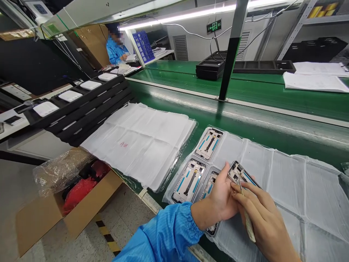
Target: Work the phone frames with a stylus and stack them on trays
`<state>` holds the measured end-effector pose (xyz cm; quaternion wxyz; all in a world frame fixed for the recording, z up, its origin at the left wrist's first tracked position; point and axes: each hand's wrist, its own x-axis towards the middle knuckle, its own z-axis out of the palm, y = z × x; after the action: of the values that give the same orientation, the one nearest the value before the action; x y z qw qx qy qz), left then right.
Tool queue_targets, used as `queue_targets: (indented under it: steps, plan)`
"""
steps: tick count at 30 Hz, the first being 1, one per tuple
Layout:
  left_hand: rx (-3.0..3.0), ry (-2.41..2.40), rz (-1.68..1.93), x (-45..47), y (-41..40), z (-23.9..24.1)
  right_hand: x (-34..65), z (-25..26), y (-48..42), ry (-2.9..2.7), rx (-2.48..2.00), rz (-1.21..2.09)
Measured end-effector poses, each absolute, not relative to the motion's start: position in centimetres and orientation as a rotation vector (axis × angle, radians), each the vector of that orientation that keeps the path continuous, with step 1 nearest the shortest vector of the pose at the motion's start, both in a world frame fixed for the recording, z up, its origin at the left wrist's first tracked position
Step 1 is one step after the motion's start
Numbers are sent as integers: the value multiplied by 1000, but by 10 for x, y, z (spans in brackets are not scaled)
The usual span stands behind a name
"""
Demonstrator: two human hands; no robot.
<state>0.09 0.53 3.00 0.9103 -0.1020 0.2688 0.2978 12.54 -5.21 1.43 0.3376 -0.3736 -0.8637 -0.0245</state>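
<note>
A phone display frame [241,174] tilts across the hands, its long axis running from upper left down to lower right, its far end disappearing behind the right hand [264,222]. The left hand [218,203] rises with fingers against its near edge, though whether it grips cannot be told. The right hand pinches slim tweezers [248,220], tips pointing up at the frame. Similar frames [189,180] sit in a clear plastic tray [231,149] just beyond the hands
</note>
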Motion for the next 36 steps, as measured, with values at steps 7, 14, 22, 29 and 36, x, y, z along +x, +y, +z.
queue_targets:
  steps: [7, 14, 22, 29, 36]
  plan:
    - [-134, 527, 601, 1, 6, 18, 132, 10, -52, -2204, -1012, 23]
    - [-111, 572, 673, 4, 8, 25, 140, 22, -69, -2063, -1150, 299]
    - [-11, 499, 588, 7, 7, 19, 130, 26, -74, -2275, -1101, -34]
    - [-168, 522, 518, 5, 12, 33, 133, 40, -65, -2536, -1078, -80]
    - [-197, 427, 541, 6, 11, 25, 125, 68, -46, -2704, -1064, -143]
